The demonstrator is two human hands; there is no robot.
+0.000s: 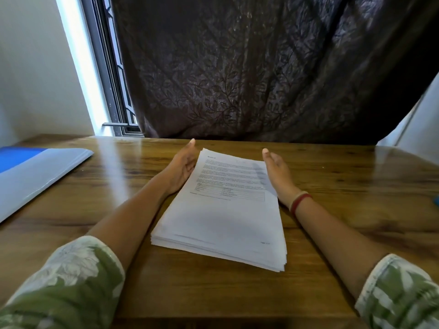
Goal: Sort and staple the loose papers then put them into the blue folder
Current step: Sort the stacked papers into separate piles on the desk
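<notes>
A stack of printed white papers [223, 217] lies flat in the middle of the wooden table [123, 167]. My left hand [181, 167] stands on its edge against the stack's left side, fingers straight, palm toward the paper. My right hand [276, 172] is held the same way along the stack's right side, fingers straight, with a red band on the wrist. The blue folder [35, 172] lies at the table's left edge, its pale cover catching the light. No stapler can be made out.
A dark patterned curtain [261, 67] hangs behind the table's far edge. A window frame [111, 79] and white wall are at the back left. A small teal object [436, 200] peeks in at the right edge.
</notes>
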